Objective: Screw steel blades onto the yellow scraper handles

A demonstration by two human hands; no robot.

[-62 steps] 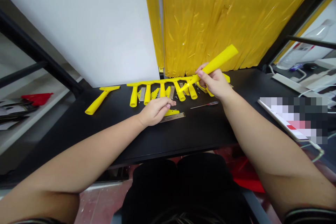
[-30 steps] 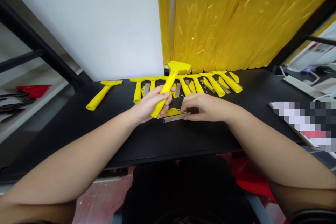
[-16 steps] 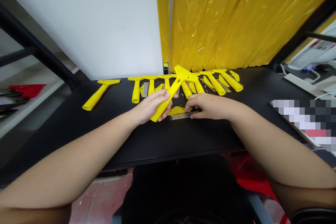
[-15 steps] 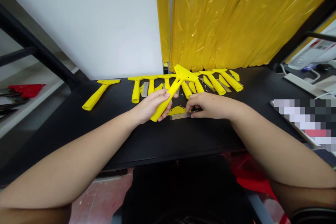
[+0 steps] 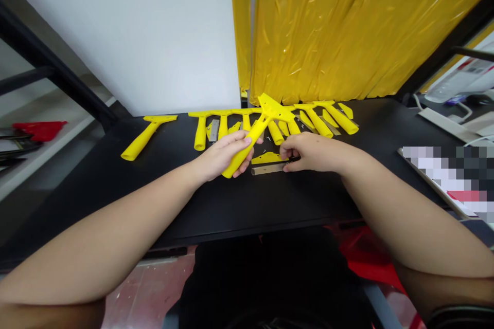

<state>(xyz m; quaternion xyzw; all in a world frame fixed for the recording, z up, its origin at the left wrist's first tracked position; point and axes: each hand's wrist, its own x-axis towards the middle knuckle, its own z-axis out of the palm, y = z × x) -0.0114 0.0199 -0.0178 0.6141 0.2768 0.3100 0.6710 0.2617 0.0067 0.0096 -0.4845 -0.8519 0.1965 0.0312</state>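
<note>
Two bare hands meet over a matte black counter (image 5: 227, 211), seen from the head camera. The left hand (image 5: 218, 157) has its fingers wrapped around a yellow plastic T-shaped handle (image 5: 260, 128), raised above the counter. That handle's long axis slants from its rounded butt, close to the person, up and away to the right, where its broad head points toward the back.

Just right of the left hand, a flat grey metal strip (image 5: 267, 169) lies crosswise, its long axis running left to right. A thin yellow plastic plate (image 5: 266, 159) sits directly behind it, roughly parallel. The right hand (image 5: 311, 151) is nearer to the strip: its fingers are curled to a narrow gap at the strip's right end, though whether they pinch it cannot be told.

Behind, a row of similar yellow handles (image 5: 275, 133) crosses the counter, with tiny metal screws (image 5: 268, 139) nearby. One lone yellow handle (image 5: 139, 139) lies well apart at left.
</note>
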